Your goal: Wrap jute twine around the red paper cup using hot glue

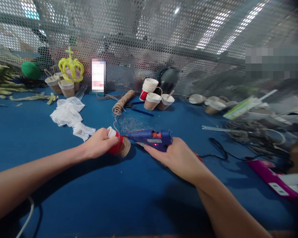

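The blue worktop [144, 198] fills most of the view, and a metal mesh screen [139, 33] closes it at 12 o'clock. Near the middle, the left hand [99, 143] has its grip closed around a red paper cup [121, 148]. The cup lies on its side on the worktop, with its lower part already wound in brown twine. From 3 o'clock of the cup, the right hand [178, 157] has its grip clenched on a blue glue gun [151, 137], and the nozzle touches or almost touches the edge of the winding.

A white lace cloth [69, 115] lies at 10 o'clock of the cup, well apart from it. A spool of twine [123, 100] lies at 12 o'clock, and a thin strand runs from it down toward the cup. Finished wrapped cups [159, 100] stand at 1 o'clock.

I judge that the step in hand is putting glue on the bare red band beside the winding. The next move calls for a steady, thin line of glue, a slow turn of the cup by the left hand, and fingers kept away from the hot nozzle.
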A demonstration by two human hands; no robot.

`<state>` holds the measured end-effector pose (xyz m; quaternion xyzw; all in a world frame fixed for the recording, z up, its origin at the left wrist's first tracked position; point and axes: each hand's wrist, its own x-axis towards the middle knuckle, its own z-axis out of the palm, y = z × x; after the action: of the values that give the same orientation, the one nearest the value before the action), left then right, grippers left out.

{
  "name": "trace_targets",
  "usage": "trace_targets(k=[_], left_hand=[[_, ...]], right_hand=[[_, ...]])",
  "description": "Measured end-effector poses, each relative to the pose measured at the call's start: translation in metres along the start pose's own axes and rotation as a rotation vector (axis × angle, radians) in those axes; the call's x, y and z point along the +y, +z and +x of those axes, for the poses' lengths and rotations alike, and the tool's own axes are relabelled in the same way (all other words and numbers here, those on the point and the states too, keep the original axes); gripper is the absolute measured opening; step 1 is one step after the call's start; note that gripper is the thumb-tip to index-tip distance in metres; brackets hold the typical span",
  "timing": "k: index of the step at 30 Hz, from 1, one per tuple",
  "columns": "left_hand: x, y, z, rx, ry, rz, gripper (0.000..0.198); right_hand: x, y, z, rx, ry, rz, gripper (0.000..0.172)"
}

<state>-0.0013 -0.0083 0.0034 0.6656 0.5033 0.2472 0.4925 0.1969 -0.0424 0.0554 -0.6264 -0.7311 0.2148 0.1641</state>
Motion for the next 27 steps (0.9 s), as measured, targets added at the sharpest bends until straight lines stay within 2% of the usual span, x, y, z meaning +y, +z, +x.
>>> trace_targets(k=[9, 14, 17, 21, 24, 27], left_hand=[[0.000, 0.000, -0.003, -0.035, 0.038, -0.022, 0.023], [0.003, -0.002, -0.009, -0.065, 0.143, -0.114, 0.025], [0.003, -0.003, -0.011, -0.081, 0.193, -0.147, 0.026], [0.001, -0.003, -0.012, -0.078, 0.275, -0.145, 0.026], [0.000, -0.004, -0.014, -0.070, 0.348, -0.091, 0.028], [0.002, -0.004, -0.016, -0.080, 0.430, -0.029, 0.028]], right_hand=[[0.002, 0.002, 0.001, 0.041, -0.023, 0.079, 0.022], [0.008, -0.004, 0.002, -0.045, 0.032, 0.190, 0.039], [0.018, -0.007, 0.008, -0.076, 0.066, 0.352, 0.035], [0.038, -0.008, 0.026, 0.049, 0.140, 0.515, 0.019], [0.052, -0.007, 0.041, 0.149, 0.203, 0.438, 0.019], [0.060, -0.004, 0.055, 0.138, 0.243, 0.350, 0.020]])
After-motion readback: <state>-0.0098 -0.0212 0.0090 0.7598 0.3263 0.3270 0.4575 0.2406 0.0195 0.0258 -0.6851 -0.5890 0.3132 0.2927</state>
